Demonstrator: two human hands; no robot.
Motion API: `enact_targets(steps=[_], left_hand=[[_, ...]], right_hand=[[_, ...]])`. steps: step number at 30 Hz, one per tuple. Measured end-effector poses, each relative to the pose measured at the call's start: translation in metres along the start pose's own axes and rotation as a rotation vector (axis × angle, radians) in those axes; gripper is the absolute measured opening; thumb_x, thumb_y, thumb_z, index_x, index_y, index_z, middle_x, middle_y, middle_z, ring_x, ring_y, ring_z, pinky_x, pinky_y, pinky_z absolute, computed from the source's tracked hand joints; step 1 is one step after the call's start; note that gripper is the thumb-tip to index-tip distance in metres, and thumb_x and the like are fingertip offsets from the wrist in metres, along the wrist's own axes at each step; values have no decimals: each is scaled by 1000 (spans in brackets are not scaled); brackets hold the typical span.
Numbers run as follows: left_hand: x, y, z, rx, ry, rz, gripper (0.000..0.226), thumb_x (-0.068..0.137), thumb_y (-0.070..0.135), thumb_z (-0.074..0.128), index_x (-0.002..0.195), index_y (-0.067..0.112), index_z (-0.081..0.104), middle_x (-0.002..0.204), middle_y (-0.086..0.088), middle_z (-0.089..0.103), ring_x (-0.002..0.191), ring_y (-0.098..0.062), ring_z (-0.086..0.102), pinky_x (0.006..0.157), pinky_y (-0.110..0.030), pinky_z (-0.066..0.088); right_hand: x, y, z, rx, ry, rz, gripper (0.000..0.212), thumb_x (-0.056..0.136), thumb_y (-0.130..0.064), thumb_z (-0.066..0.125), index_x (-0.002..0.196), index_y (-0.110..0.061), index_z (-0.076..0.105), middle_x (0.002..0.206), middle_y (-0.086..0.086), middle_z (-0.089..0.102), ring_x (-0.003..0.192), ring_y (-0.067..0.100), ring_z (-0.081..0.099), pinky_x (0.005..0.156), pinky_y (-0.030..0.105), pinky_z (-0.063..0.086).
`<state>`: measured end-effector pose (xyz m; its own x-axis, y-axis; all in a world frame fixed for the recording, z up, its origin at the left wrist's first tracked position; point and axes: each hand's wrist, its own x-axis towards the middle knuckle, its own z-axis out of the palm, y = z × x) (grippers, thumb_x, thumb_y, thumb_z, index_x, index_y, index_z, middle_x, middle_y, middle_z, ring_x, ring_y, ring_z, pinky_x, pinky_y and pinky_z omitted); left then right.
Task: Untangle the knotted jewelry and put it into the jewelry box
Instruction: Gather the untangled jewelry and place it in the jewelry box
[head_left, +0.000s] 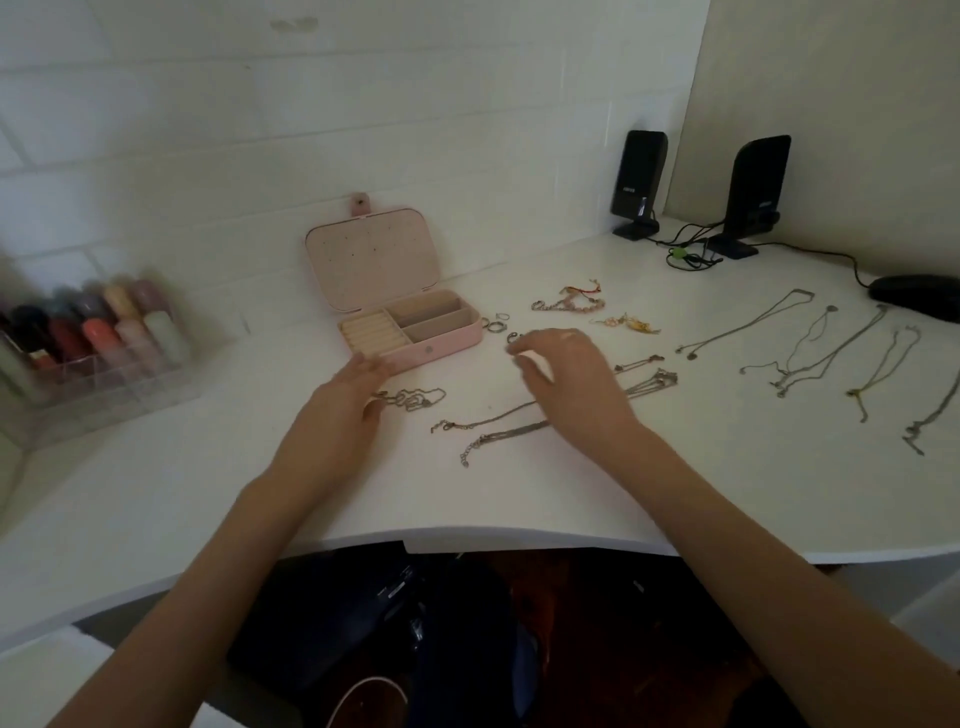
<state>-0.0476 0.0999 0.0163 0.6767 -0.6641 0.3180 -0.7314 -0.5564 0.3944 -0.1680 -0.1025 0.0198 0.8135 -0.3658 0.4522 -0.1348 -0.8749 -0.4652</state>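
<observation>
A pink jewelry box (415, 332) stands open on the white desk (208, 493), its lid leaning against the wall. My left hand (353, 395) lies just in front of the box with fingers relaxed, beside a bunched silver chain (415, 399). My right hand (566, 379) hovers with fingers spread above long silver chains (493, 426), holding nothing. Small rings (493, 323) lie right of the box. A beaded bracelet with red thread (569, 300) and gold earrings (631, 323) lie farther back.
Several silver necklaces (810, 348) are laid out at the right. Two black speakers (638, 182) with cables stand at the back right, next to a black mouse (917, 296). A clear organizer of nail polish bottles (98, 343) sits at the left.
</observation>
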Motion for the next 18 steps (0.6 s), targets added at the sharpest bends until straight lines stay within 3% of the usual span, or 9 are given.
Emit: enact_targets(steps=[3,5,7,10,13,15,18], left_hand=[[7,-17,0,115,-82,93,29,94,5,55,120,9,65,140,-8,51,139,-29,36,110,-33,29],[8,-25,2,171,-55,152,20,91,10,62,107,13,73,118,-7,68,119,-33,54,98,-39,43],[6,-30,3,181,1,179,15,89,12,64,100,12,74,99,-7,72,97,-30,60,83,-39,47],[5,-30,2,170,30,115,10,91,13,60,92,7,68,91,-10,66,90,-29,55,77,-39,43],[10,-29,4,189,20,105,9,93,14,56,91,6,60,92,-12,61,91,-31,52,77,-39,38],[13,-30,7,157,21,103,8,96,15,52,95,8,56,94,-11,58,91,-29,51,76,-36,37],[14,-28,7,-163,87,-70,11,100,18,44,94,10,50,90,-3,62,82,-19,57,71,-26,41]], right_hand=[[28,-34,26,55,-188,-69,29,94,-23,58,122,-15,64,126,4,63,119,22,53,103,35,37],[39,-50,40,34,-347,-68,38,91,-26,64,127,-14,61,131,5,59,120,21,53,101,31,40],[45,-58,50,13,-442,-39,34,88,-27,68,119,-12,64,124,8,62,112,21,57,91,28,43],[48,-59,56,42,-463,-32,13,88,-23,68,87,-12,62,96,12,66,86,21,58,73,29,41],[48,-52,61,85,-446,-34,16,92,-20,62,85,-6,59,83,10,62,71,16,50,65,27,38],[50,-48,63,272,-370,44,12,94,-18,58,87,-9,54,82,8,62,67,12,50,61,20,38],[57,-40,61,598,-292,176,13,95,-11,56,84,-12,48,86,13,69,76,18,63,70,21,47]])
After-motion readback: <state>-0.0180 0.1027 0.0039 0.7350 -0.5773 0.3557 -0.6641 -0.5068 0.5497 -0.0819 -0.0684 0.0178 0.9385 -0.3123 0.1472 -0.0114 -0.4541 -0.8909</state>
